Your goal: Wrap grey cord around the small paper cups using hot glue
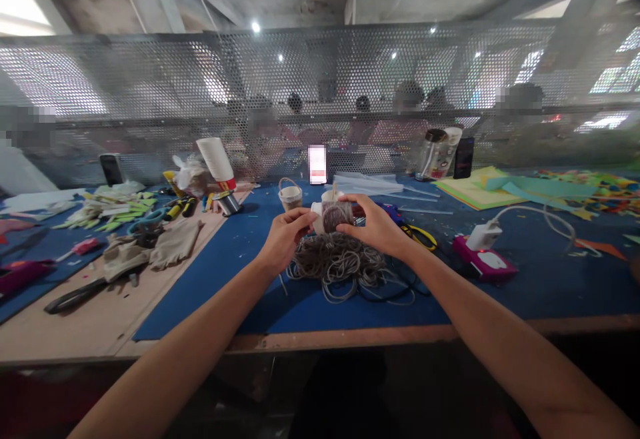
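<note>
A white paper cup [317, 217] lies tilted on its side between my hands, part of its wall wound with grey-brown cord [337, 215]. At the white end, my left hand [285, 235] is closed with thumb and fingers pinched together. My right hand [373, 225] curls round the cord-wrapped end, thumb below and fingers above. Under the cup sits a loose, tangled heap of grey cord [340, 262]. Just behind stands another white cup [331, 195], partly hidden. A small cup with a looped handle [291, 197] stands to the left.
A stack of paper cups [215, 159] stands at back left, near gloves [175, 244] and a black-handled tool [77, 295]. A purple power strip [485, 259] with a charger lies right, before coloured sheets [480, 189]. A lit phone [317, 164] leans against the mesh screen [320, 92].
</note>
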